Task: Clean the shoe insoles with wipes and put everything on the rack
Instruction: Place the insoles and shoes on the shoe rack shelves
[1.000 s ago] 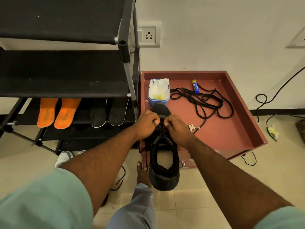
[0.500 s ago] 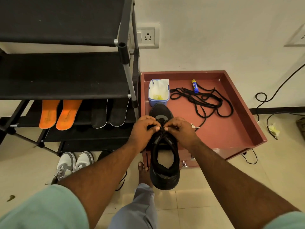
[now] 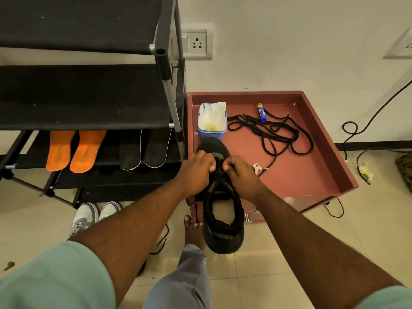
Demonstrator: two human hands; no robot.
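Item: black fabric low-top shoe [image 3: 223, 210]. It lies toe-away across the front edge of the low red-brown tray-topped bench [image 3: 312, 175], heel overhanging the floor, mouth open toward the camera.

Hands: the left hand [image 3: 196, 169] and right hand [image 3: 242, 171] meet over the lace area just behind the toe. The fingers of both are curled and pinched on the black shoelace [image 3: 219, 175] at the throat; thumbs nearly touch. Compared with a second ago the hands have drawn closer together and sit slightly nearer the toe, the shoe itself unmoved. Judged: lacing or knotting is in hand, a late step before the shoe is racked.

Beyond the fingers: a blue plastic tub of white wipes [image 3: 212, 121], just past the toe. To the right of the fingers: a loose tangle of black cord [image 3: 267, 132], a small blue-and-yellow tube [image 3: 261, 111] and a small bunch of keys [image 3: 257, 168], the keys closest.

To the left of the fingers: the black fabric-and-metal-tube rack [image 3: 89, 112]. On its lower shelf lie a pair of orange foam insoles [image 3: 74, 150] and a pair of dark insoles with pale edging [image 3: 142, 150], side by side. Judged: these are already cleaned and placed.

Below the rack, on the floor: a pair of grey-and-white sneakers [image 3: 93, 216].

Outstanding, as judged: finish the lace, move the shoe to the rack.
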